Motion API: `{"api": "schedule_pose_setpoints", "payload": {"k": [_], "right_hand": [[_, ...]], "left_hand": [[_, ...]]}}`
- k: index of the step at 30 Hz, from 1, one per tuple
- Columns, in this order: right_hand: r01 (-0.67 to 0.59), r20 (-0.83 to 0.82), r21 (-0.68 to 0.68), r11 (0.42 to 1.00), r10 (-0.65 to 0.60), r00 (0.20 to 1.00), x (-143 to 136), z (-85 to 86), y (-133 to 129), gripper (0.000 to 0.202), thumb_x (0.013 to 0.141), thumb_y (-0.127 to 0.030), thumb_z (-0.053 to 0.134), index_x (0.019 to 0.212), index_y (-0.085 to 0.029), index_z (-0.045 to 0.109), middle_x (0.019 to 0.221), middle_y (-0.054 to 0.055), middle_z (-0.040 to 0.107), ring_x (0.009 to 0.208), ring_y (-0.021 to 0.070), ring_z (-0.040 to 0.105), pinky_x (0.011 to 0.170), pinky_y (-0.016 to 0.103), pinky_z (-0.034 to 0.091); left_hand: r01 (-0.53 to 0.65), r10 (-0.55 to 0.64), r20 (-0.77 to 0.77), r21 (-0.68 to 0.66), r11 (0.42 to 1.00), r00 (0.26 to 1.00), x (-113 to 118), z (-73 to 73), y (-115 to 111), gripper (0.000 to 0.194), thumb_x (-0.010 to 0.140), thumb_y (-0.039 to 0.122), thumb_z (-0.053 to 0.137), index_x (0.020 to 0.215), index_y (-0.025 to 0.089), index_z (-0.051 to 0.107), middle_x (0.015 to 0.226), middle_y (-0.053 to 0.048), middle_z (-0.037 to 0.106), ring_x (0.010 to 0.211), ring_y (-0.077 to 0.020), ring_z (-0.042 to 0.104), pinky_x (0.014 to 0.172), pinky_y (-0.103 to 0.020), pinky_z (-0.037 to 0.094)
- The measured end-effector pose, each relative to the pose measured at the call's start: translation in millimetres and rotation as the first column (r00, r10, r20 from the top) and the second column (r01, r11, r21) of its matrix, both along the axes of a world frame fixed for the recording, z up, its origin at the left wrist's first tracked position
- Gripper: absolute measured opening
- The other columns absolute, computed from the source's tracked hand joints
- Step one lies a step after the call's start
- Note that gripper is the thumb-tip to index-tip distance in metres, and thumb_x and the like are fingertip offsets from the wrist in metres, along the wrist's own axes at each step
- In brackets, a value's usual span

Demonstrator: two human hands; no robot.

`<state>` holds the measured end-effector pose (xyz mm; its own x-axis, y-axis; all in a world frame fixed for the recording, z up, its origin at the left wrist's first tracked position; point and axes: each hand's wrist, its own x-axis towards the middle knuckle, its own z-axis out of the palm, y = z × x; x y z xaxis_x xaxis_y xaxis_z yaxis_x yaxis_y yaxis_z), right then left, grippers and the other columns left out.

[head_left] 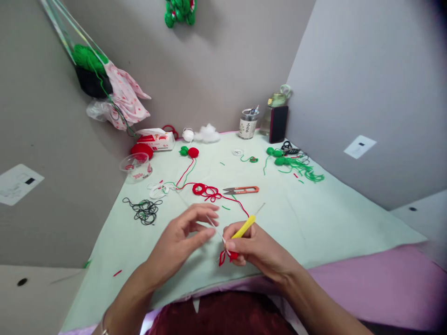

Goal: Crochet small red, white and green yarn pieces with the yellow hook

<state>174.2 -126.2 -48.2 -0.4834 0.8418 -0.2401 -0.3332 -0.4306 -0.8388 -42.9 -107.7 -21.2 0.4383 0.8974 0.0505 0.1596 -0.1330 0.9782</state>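
My right hand [251, 244] is closed around a yellow-handled crochet hook [244, 227], its metal shaft pointing up and away. The same hand pinches a small red crocheted piece [233, 256] with a red loop hanging at its left. A strand of white yarn [217, 230] runs from the pinch up to the fingers of my left hand [185, 235]. Those fingers are curved, with a gap between thumb and forefinger; the strand crosses in front of them. Red yarn [209, 191] lies loosely coiled beyond my hands, one strand leading to the right hand. Orange thread snips [246, 190] rest beside it.
Tangled black cord [144, 211] lies left; green yarn pieces [296, 165] and black scissors [289, 148] lie right. At the back stand a tissue box [164, 141], a pen tin [247, 124], a phone [278, 124] and a bottle [266, 122]. Walls enclose the table [279, 209].
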Motion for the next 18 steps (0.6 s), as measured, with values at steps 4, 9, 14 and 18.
{"api": "schedule_pose_setpoints", "payload": {"k": [4,9,14,18], "right_hand": [[0.077,0.021,0.028,0.997,-0.078,0.997,2.1,1.3,1.0,0.038,0.066,-0.045,0.095,0.069,-0.016,0.071,0.05,-0.007,0.051,0.046,0.0061,0.037,0.048,0.025,0.029],[0.133,0.137,0.173,0.976,-0.157,0.978,-1.1,8.1,-7.3,0.032,0.075,-0.044,0.09,0.073,-0.017,0.074,0.061,-0.003,0.058,0.054,0.0088,0.044,0.054,0.026,0.033],[0.12,0.213,0.246,0.962,-0.175,0.961,-1.2,17.0,-14.8,0.028,0.078,-0.043,0.087,0.074,-0.018,0.075,0.07,-0.001,0.061,0.057,0.0097,0.045,0.055,0.026,0.035],[0.191,0.202,0.258,0.947,-0.246,0.948,6.4,12.7,-15.7,0.026,0.079,-0.041,0.086,0.073,-0.018,0.076,0.068,-0.002,0.057,0.057,0.0089,0.044,0.055,0.026,0.034]], "left_hand": [[-0.161,0.163,0.123,-0.029,0.987,0.979,-2.9,-7.3,-10.6,0.027,0.102,0.043,0.066,0.128,0.037,0.068,0.157,-0.004,0.054,0.113,-0.0231,0.068,0.08,-0.032,0.064],[0.021,0.023,0.372,-0.114,0.993,0.928,24.8,-5.3,-21.7,0.044,0.103,0.047,0.062,0.146,0.041,0.057,0.171,-0.002,0.041,0.155,-0.0333,0.042,0.115,-0.048,0.055],[-0.148,0.131,0.465,-0.001,0.989,0.875,44.0,-2.7,-9.6,0.044,0.11,0.044,0.046,0.075,0.025,0.065,0.137,-0.002,0.075,0.151,-0.0325,0.05,0.128,-0.061,0.035],[-0.139,0.121,0.068,0.442,0.886,0.99,29.3,-9.2,-9.4,0.038,0.105,0.044,0.059,0.074,0.028,0.075,0.129,-0.003,0.079,0.157,-0.0344,0.039,0.136,-0.059,0.014]]}}
